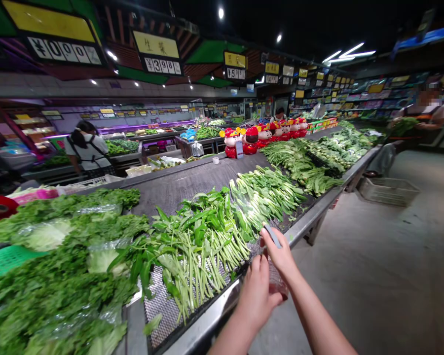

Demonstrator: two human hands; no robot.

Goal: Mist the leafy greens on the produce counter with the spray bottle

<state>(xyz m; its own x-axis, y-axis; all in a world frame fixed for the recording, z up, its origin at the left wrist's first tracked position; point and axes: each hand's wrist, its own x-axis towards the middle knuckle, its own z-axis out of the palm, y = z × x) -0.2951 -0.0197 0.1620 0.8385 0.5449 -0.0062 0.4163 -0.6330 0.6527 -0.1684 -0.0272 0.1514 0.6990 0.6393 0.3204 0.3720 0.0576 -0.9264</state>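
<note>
My left hand point(256, 295) and my right hand point(279, 251) meet at the metal front edge point(311, 217) of a long produce counter. Together they hold a clear plastic bag point(276, 278), and the right fingers also pinch a small grey strip point(273, 235). Just left of my hands lie long-stemmed leafy greens point(192, 246), with bundles of bagged greens point(262, 195) behind them. Loose leaf lettuce point(59, 276) covers the near left of the counter.
The counter's black mesh point(185, 182) runs back to red doll figures point(251, 138) and more greens point(329, 153). A plastic crate point(388, 190) sits on the concrete floor at right. One person point(87, 150) stands at back left, another person point(427, 111) at far right.
</note>
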